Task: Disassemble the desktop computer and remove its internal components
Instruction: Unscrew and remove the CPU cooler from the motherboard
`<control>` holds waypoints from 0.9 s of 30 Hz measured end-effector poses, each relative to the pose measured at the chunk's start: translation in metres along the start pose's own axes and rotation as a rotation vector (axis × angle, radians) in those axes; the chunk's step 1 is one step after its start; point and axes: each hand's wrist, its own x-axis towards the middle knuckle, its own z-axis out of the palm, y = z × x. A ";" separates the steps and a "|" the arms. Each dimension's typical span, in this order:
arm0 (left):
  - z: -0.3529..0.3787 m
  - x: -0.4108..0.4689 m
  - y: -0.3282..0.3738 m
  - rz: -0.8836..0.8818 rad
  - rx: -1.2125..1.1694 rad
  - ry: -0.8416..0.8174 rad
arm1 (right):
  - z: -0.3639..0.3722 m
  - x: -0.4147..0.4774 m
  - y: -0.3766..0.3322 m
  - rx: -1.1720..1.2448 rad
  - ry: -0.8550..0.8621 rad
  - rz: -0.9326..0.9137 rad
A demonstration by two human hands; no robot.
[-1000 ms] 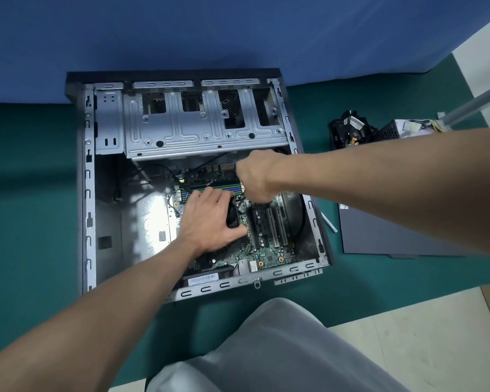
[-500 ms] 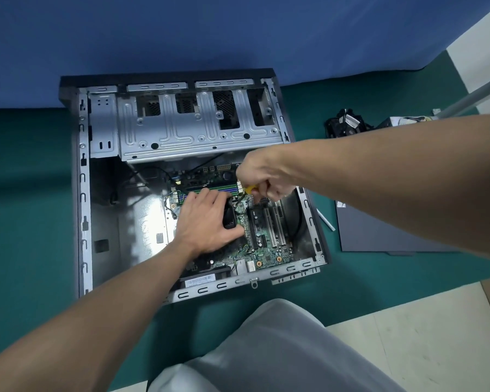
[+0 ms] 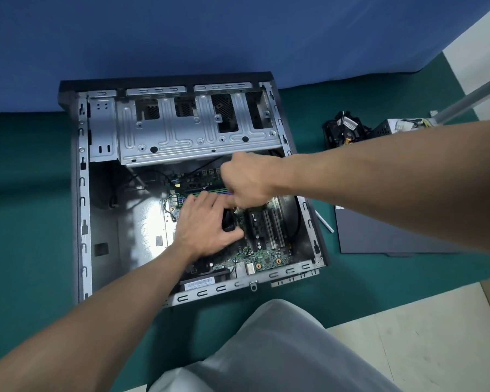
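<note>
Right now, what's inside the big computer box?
A green motherboard and a silver drive cage show. The left hand and right hand cover the board's middle, hiding it.

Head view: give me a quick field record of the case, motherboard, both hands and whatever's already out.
case: open, lying on green mat
drive cage: in case, far end
motherboard: in case
left hand: flat on motherboard, fingers spread
right hand: curled above motherboard; contents hidden
outside: dark side panel, black cabled part, right of case
</note>
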 end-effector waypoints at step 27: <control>-0.002 0.001 0.001 -0.023 0.009 -0.045 | 0.001 0.005 0.009 0.621 -0.035 0.504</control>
